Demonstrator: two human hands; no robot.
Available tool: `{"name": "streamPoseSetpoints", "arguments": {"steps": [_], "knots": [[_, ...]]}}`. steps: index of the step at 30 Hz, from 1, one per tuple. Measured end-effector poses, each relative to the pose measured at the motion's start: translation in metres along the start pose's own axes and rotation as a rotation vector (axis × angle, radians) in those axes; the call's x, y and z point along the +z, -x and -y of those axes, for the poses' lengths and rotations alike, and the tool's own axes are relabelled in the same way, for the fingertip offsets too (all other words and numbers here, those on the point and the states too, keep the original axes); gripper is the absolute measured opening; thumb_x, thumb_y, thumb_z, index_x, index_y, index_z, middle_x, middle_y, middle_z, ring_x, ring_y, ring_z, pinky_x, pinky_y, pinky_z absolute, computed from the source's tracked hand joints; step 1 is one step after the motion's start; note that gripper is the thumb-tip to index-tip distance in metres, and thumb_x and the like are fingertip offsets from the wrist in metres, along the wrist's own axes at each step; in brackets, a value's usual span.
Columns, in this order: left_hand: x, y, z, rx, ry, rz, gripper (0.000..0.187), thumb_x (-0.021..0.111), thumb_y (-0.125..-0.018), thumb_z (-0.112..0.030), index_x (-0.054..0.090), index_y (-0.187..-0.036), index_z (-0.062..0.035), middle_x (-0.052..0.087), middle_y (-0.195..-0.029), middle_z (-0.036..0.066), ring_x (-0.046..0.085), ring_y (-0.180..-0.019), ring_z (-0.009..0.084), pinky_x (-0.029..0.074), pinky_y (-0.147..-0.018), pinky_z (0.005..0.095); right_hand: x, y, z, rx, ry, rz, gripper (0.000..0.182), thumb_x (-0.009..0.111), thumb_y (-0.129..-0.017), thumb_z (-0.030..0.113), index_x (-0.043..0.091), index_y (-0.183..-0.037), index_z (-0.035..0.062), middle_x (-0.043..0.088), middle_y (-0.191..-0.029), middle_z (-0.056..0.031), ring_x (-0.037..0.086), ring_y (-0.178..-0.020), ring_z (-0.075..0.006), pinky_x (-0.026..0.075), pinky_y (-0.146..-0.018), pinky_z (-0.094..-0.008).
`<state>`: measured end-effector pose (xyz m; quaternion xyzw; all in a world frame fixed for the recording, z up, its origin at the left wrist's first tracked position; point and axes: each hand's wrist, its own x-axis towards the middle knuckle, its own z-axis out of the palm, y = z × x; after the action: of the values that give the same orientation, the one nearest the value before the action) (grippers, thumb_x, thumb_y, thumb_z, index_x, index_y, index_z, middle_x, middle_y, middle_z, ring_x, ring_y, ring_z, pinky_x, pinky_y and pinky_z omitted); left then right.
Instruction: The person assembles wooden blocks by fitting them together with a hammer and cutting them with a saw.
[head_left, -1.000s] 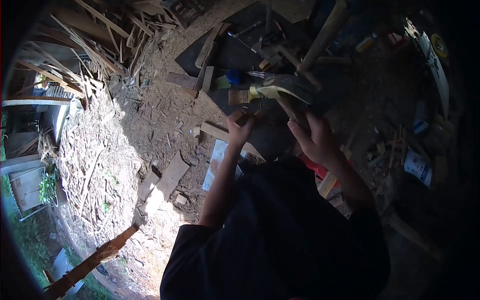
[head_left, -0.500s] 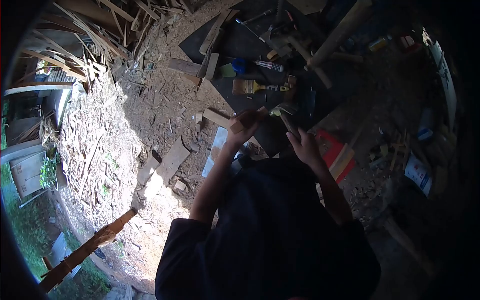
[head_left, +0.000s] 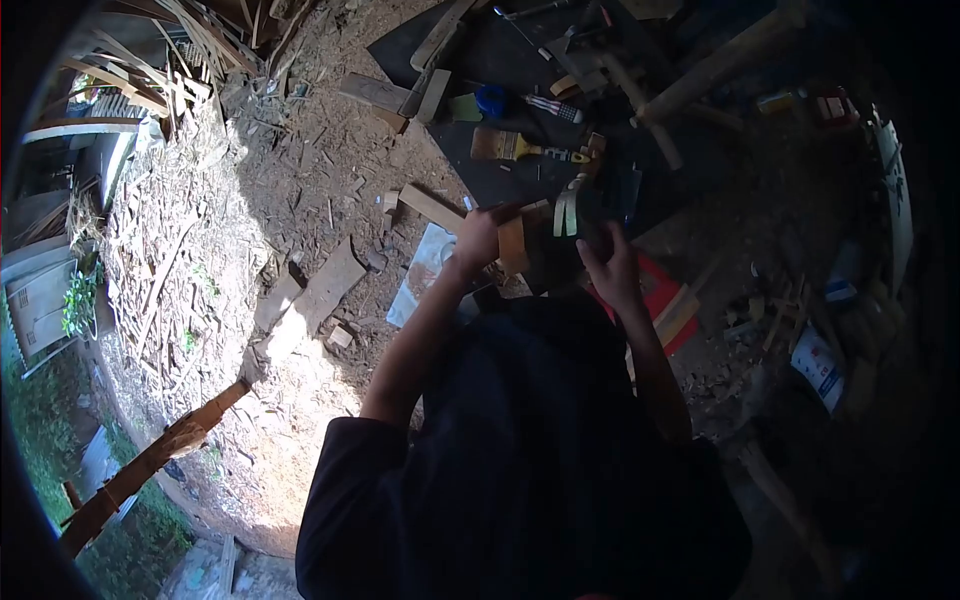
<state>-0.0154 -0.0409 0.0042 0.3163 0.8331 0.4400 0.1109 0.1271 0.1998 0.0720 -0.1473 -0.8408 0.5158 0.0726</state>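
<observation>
- Two bare hands work close together above the lower corner of a dark sheet (head_left: 510, 185) spread on the chip-strewn ground (head_left: 300, 150).
- The left hand (head_left: 478, 237) is curled around a small wooden block (head_left: 513, 245), which lies at the sheet's lower-left edge, near that lower corner. Its fingertips are partly hidden, so their exact hold cannot be told.
- The right hand (head_left: 612, 265) is wrapped around the dark handle of a curved-headed tool (head_left: 566, 210). The pale head stands just right of the block, apart from it; deep shade blurs the handle, so it may be a hammer or an adze.
- A paintbrush (head_left: 497, 145) lies further in on the sheet, beyond the hands. Past it, towards the sheet's left corner, is a blue object (head_left: 490, 100).
- Outside the lower-left edge, a wooden strip (head_left: 430, 208) and a pale panel (head_left: 424, 270) lie beside the left forearm. Past the lower-right edge is a red object (head_left: 655, 290) with a piece of wood across it.
- The main danger looks to be the left fingers: they sit so near the tool's head that a glancing swing could strike them.
- The block could also twist or skid if hit off-centre, since only one hand appears to steady it. Dim light would make misjudging the aim easier.
</observation>
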Motion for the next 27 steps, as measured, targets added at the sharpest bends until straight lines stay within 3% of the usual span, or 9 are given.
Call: {"name": "streamPoseSetpoints", "arguments": {"steps": [3,6,9,12,17,20,23,27], "knots": [[0.003,-0.002,-0.002,0.049,-0.004,-0.051,0.035,0.077,-0.093,-0.016,0.075,-0.126,-0.0041,0.079,-0.107,0.020,0.078,-0.095,0.0361,0.062,-0.078,0.0399,-0.009,-0.017,0.028,0.300,0.000,0.173,0.032,0.078,-0.098,0.024,0.063,-0.113,-0.0003,0.069,-0.089,-0.0098,0.073,-0.077,-0.0175,0.056,-0.068,-0.0342],[0.001,-0.002,-0.003,0.044,-0.022,-0.057,0.033,0.076,-0.094,-0.017,0.075,-0.124,-0.0036,0.079,-0.106,0.019,0.079,-0.093,0.0349,0.062,-0.077,0.0400,-0.005,-0.024,0.017,-0.033,0.353,0.072,0.042,0.078,-0.099,0.031,0.065,-0.124,-0.0004,0.075,-0.101,-0.0180,0.078,-0.091,-0.0321,0.059,-0.077,-0.0414],[0.000,-0.004,-0.007,0.039,0.020,-0.058,0.032,0.076,-0.095,-0.017,0.075,-0.124,-0.0029,0.079,-0.105,0.019,0.079,-0.092,0.0323,0.062,-0.076,0.0392,-0.005,-0.024,0.035,0.012,0.406,0.103,0.053,0.074,-0.099,0.042,0.065,-0.130,0.0010,0.076,-0.105,-0.0263,0.074,-0.099,-0.0458,0.058,-0.082,-0.0499],[-0.004,-0.003,-0.004,0.056,0.063,-0.036,0.033,0.075,-0.094,-0.016,0.074,-0.125,-0.0030,0.080,-0.105,0.018,0.080,-0.090,0.0299,0.062,-0.076,0.0380,-0.005,-0.029,0.051,0.101,0.467,0.132,0.057,0.073,-0.100,0.047,0.066,-0.134,0.0011,0.075,-0.113,-0.0254,0.073,-0.108,-0.0439,0.059,-0.086,-0.0470],[-0.004,-0.001,-0.002,0.049,0.081,0.000,0.036,0.076,-0.092,-0.014,0.074,-0.126,-0.0024,0.080,-0.108,0.017,0.079,-0.089,0.0274,0.062,-0.074,0.0367,0.002,-0.039,0.040,0.065,0.374,0.098,0.058,0.074,-0.100,0.046,0.066,-0.133,-0.0013,0.075,-0.112,-0.0268,0.073,-0.108,-0.0444,0.058,-0.087,-0.0475],[0.000,-0.002,0.007,0.028,0.124,0.015,0.052,0.081,-0.077,-0.016,0.075,-0.127,-0.0068,0.077,-0.116,0.020,0.075,-0.107,0.0387,0.059,-0.092,0.0434,0.003,-0.039,0.036,0.006,0.321,0.108,0.052,0.073,-0.100,0.044,0.067,-0.126,-0.0003,0.075,-0.105,-0.0264,0.073,-0.104,-0.0458,0.058,-0.083,-0.0493],[-0.004,-0.007,-0.005,-0.076,0.097,0.009,0.044,0.079,-0.081,-0.016,0.076,-0.124,-0.0062,0.077,-0.112,0.020,0.076,-0.103,0.0379,0.060,-0.088,0.0426,0.005,-0.037,0.025,0.003,0.288,0.140,0.047,0.073,-0.100,0.041,0.068,-0.123,0.0000,0.075,-0.102,-0.0263,0.072,-0.102,-0.0466,0.057,-0.081,-0.0502],[-0.006,-0.009,-0.006,0.035,0.060,-0.033,0.037,0.079,-0.086,-0.016,0.076,-0.122,-0.0063,0.078,-0.106,0.017,0.077,-0.094,0.0339,0.061,-0.080,0.0404,0.001,-0.040,0.026,-0.002,0.291,0.154,0.046,0.073,-0.099,0.040,0.068,-0.120,-0.0008,0.075,-0.100,-0.0256,0.072,-0.101,-0.0466,0.057,-0.081,-0.0508]]}}
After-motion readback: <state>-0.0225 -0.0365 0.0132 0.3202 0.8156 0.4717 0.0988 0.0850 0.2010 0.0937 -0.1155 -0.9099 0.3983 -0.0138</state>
